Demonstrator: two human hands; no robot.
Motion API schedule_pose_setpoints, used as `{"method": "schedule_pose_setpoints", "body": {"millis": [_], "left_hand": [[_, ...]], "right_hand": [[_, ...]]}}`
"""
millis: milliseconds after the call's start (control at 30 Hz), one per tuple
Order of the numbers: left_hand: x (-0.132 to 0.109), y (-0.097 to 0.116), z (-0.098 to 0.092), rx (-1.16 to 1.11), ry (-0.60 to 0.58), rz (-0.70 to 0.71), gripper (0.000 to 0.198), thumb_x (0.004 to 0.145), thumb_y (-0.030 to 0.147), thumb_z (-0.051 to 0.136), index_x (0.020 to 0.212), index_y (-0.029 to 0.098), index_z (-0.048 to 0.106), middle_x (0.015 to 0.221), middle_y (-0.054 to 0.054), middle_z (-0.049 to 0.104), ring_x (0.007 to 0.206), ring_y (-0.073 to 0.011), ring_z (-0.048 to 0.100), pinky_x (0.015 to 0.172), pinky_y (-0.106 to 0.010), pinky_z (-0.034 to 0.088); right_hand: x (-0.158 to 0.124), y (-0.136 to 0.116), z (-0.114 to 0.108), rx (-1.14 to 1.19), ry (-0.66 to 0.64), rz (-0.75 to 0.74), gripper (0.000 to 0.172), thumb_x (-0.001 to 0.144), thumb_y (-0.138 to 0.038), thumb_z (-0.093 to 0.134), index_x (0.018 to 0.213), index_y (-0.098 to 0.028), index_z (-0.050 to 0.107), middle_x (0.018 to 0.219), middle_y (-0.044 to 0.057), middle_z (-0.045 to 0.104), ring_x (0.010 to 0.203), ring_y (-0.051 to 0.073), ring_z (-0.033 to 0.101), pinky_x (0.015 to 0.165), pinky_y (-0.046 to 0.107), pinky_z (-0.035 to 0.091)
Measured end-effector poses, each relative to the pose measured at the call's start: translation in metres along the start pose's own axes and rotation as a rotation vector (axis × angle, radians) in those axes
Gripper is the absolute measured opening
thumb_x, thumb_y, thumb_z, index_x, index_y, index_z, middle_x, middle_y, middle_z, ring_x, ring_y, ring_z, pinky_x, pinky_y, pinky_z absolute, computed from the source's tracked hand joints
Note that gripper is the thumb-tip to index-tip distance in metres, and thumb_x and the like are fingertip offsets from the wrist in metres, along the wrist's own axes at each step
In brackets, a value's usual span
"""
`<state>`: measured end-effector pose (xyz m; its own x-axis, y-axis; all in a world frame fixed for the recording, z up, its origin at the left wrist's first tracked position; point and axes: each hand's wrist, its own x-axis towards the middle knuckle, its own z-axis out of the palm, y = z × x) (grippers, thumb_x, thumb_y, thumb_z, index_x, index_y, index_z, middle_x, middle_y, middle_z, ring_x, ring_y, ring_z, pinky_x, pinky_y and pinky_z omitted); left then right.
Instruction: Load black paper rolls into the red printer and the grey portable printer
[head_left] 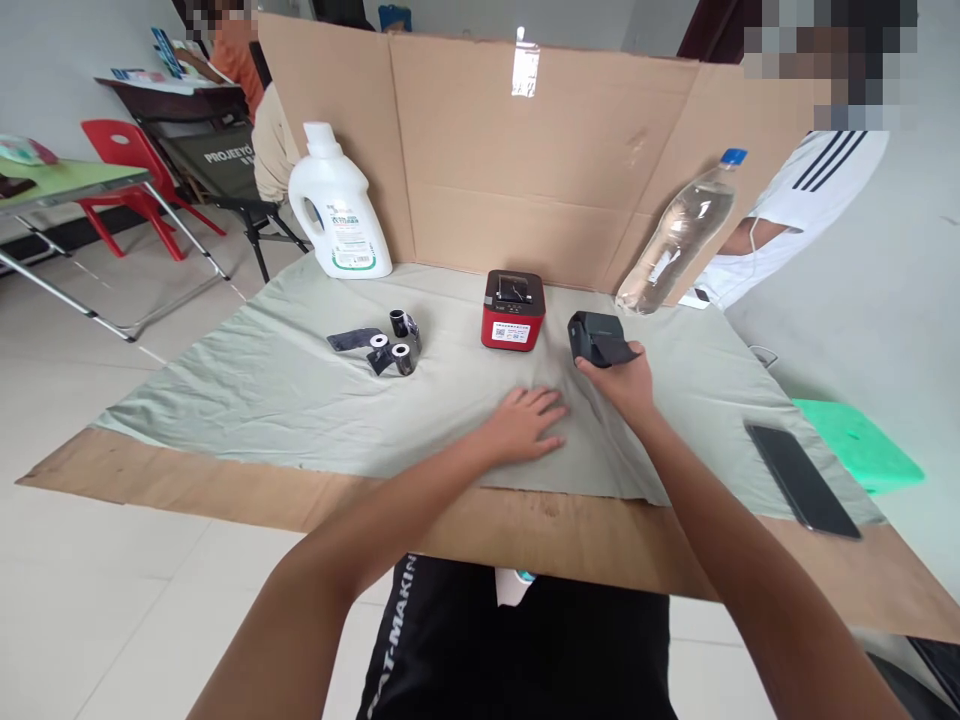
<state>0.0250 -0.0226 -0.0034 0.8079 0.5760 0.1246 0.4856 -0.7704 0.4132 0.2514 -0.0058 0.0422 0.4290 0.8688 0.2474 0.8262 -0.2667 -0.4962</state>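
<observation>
My right hand (624, 382) is closed around the side of a small black printer (596, 328), a boxy device with a dark strip (613, 350) lying over its near side. It is at or just above the cloth; I cannot tell which. Fingers spread, my left hand (526, 425) lies flat on the grey-green cloth (457, 420) and holds nothing. Beyond it stands a red, black-topped box-shaped device (512, 312) with a white label on its front. Several small rolls (403, 358) with dark, partly unwound strips lie to the left.
A white detergent jug (341, 210) stands at the back left, before a cardboard screen (525, 170). A clear bottle (679, 240) with a blue cap leans at the back right, near a person in a white sleeve (832, 180). A black phone (802, 480) lies at the right edge.
</observation>
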Motion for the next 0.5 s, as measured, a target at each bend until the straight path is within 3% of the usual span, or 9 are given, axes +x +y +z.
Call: {"method": "schedule_pose_setpoints", "body": {"millis": [100, 200, 367, 500], "left_hand": [[-0.004, 0.008, 0.004, 0.062, -0.117, 0.087, 0.07, 0.104, 0.059, 0.039, 0.164, 0.023, 0.033, 0.176, -0.01, 0.022, 0.165, -0.0296, 0.016, 0.134, -0.052, 0.007], [-0.004, 0.009, 0.001, 0.062, -0.179, 0.136, 0.076, 0.104, 0.064, 0.037, 0.167, 0.023, 0.026, 0.177, -0.006, 0.018, 0.166, -0.0277, 0.011, 0.135, -0.05, 0.005], [-0.002, 0.008, -0.004, 0.024, -0.214, 0.14, 0.081, 0.102, 0.066, 0.042, 0.166, 0.019, 0.027, 0.177, -0.007, 0.016, 0.166, -0.027, 0.011, 0.136, -0.049, 0.005], [-0.004, 0.007, -0.003, -0.064, -0.164, 0.146, 0.074, 0.101, 0.062, 0.049, 0.162, 0.022, 0.038, 0.175, -0.007, 0.025, 0.164, -0.0258, 0.02, 0.136, -0.048, 0.011]], "right_hand": [[0.045, -0.005, 0.021, -0.064, 0.031, -0.009, 0.068, 0.074, -0.063, 0.074, 0.118, -0.015, 0.054, 0.127, 0.023, 0.063, 0.12, 0.037, 0.064, 0.101, 0.045, 0.049], [0.073, -0.008, 0.041, -0.107, 0.032, -0.013, 0.073, 0.074, -0.061, 0.075, 0.124, -0.012, 0.054, 0.13, 0.025, 0.064, 0.123, 0.037, 0.063, 0.104, 0.044, 0.047], [0.1, -0.006, 0.068, -0.014, 0.019, 0.031, 0.082, 0.073, -0.062, 0.077, 0.129, -0.008, 0.053, 0.133, 0.027, 0.062, 0.127, 0.038, 0.06, 0.106, 0.045, 0.046], [0.104, -0.002, 0.076, 0.077, 0.0, 0.122, 0.085, 0.068, -0.059, 0.083, 0.13, -0.01, 0.052, 0.138, 0.027, 0.056, 0.129, 0.042, 0.057, 0.109, 0.053, 0.045]]}}
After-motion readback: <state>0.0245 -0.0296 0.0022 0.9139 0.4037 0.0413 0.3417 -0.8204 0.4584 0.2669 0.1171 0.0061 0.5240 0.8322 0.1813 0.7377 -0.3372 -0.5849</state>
